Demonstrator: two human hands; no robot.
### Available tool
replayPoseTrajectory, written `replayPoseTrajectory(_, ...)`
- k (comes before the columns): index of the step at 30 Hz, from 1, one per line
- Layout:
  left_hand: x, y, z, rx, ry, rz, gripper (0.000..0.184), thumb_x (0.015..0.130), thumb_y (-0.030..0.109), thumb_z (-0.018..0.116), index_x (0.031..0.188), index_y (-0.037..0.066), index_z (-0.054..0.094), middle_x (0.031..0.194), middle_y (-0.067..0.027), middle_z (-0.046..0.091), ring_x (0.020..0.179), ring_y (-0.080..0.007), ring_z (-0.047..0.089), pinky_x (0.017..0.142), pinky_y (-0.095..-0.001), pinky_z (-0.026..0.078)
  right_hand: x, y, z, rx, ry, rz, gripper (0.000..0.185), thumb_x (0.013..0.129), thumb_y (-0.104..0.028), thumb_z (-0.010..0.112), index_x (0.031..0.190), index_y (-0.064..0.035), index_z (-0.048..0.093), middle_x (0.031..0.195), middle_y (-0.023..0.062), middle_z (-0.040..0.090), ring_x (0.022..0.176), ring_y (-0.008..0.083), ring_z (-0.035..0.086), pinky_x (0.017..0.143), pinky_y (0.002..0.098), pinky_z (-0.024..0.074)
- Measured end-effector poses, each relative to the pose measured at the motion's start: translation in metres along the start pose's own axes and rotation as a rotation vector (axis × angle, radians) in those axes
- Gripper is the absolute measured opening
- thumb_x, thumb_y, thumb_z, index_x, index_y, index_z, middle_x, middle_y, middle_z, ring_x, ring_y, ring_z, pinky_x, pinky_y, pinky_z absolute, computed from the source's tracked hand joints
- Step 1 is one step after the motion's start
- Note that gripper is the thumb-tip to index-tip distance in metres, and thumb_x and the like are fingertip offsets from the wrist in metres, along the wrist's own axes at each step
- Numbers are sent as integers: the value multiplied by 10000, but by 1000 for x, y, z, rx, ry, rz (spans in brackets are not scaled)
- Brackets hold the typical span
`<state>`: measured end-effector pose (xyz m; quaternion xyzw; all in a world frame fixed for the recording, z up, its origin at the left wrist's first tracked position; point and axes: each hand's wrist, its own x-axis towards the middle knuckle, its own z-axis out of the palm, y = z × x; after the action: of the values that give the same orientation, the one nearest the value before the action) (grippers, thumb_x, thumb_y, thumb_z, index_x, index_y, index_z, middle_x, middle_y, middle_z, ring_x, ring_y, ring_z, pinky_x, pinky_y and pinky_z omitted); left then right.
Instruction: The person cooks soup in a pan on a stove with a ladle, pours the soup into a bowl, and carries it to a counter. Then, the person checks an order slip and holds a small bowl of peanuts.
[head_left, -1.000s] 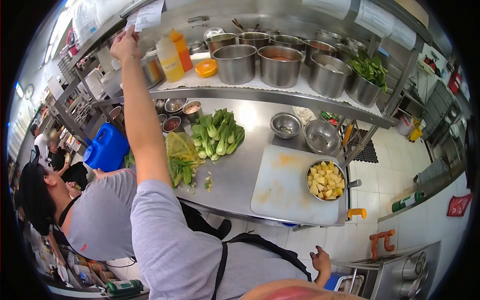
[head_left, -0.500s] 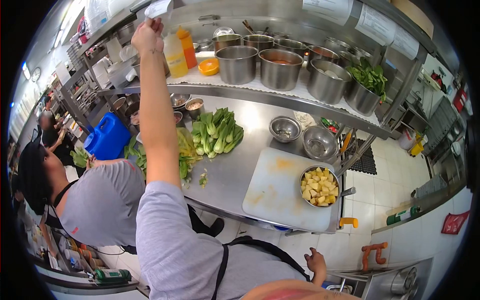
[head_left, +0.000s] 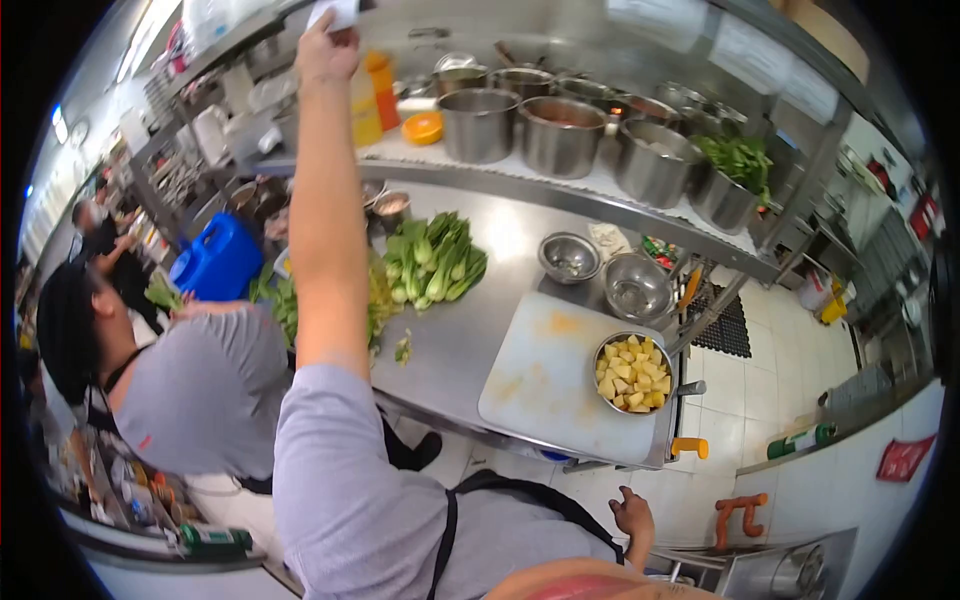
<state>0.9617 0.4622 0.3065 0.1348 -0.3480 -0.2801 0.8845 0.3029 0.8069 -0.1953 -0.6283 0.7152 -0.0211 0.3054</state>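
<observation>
My left arm is stretched up to the top rail, and my left hand [head_left: 328, 52] pinches a white paper slip [head_left: 340, 12] between thumb and fingers. Below that hand, a yellow squeeze bottle [head_left: 366, 115] and an orange-red one [head_left: 381, 90] stand on the shelf, partly behind my forearm. At lower right my right hand [head_left: 632, 515] hangs low beside my body, its fingers loosely apart with nothing in them. On the steel table, a steel pan of cut potato pieces [head_left: 633, 374] rests on a white cutting board [head_left: 530, 375].
Bok choy [head_left: 433, 262] lies in a pile on the steel table. Steel bowls [head_left: 570, 258] sit farther right. Steel pots [head_left: 563, 140] line the shelf. At my left a co-worker in a grey shirt [head_left: 200, 395] holds greens near a blue jug [head_left: 215, 258].
My left hand has moved a little to the right and up in view, with the paper slip in its fingers. My right hand stays low. The view has shifted slightly.
</observation>
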Motion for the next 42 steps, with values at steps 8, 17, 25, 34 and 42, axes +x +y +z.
replayPoseTrajectory(8, -141, -42, 75, -189, -221, -273, 132, 880, 73, 623, 1008, 50, 598, 912, -66, 651, 753, -163, 595, 588, -269, 452, 1, -2, 3, -40, -17, -90, 472, 857, -314, 609, 1236, -45, 530, 1058, 281, 617, 1014, 427, 586, 879, 482, 470)
replayPoseTrajectory(17, -265, -88, 207, -446, -492, -20, 226, 861, 16, 633, 1078, 67, 591, 1038, -66, 652, 941, -191, 621, 810, -345, 491, -23, 24, 3, 11, 41, -25, 479, 859, -328, 607, 1258, -74, 534, 1071, 271, 622, 1024, 418, 586, 883, 471, 471)
replayPoseTrajectory(25, -273, -139, 219, -69, -147, -163, 319, 839, -12, 608, 1140, 27, 510, 977, -121, 646, 824, -262, 668, 667, -358, 549, -51, 49, 15, 77, 41, 77, 499, 853, -322, 611, 1258, -44, 529, 1051, 271, 632, 1023, 420, 589, 898, 469, 462)
replayPoseTrajectory(34, -222, -139, 263, -94, -159, -124, 275, 864, 51, 592, 1128, 22, 520, 933, -115, 634, 768, -247, 646, 619, -367, 553, -46, 58, 3, 61, 55, 46, 475, 853, -291, 610, 1237, -26, 523, 1071, 282, 609, 1036, 420, 574, 887, 480, 459)
replayPoseTrajectory(42, -220, -132, 237, 76, -99, -324, 313, 860, 117, 658, 1122, -5, 538, 947, -129, 629, 842, -294, 629, 819, -416, 513, -43, 57, 12, 59, 21, 0, 468, 861, -287, 608, 1244, -34, 516, 1061, 279, 612, 1031, 413, 580, 881, 468, 466)
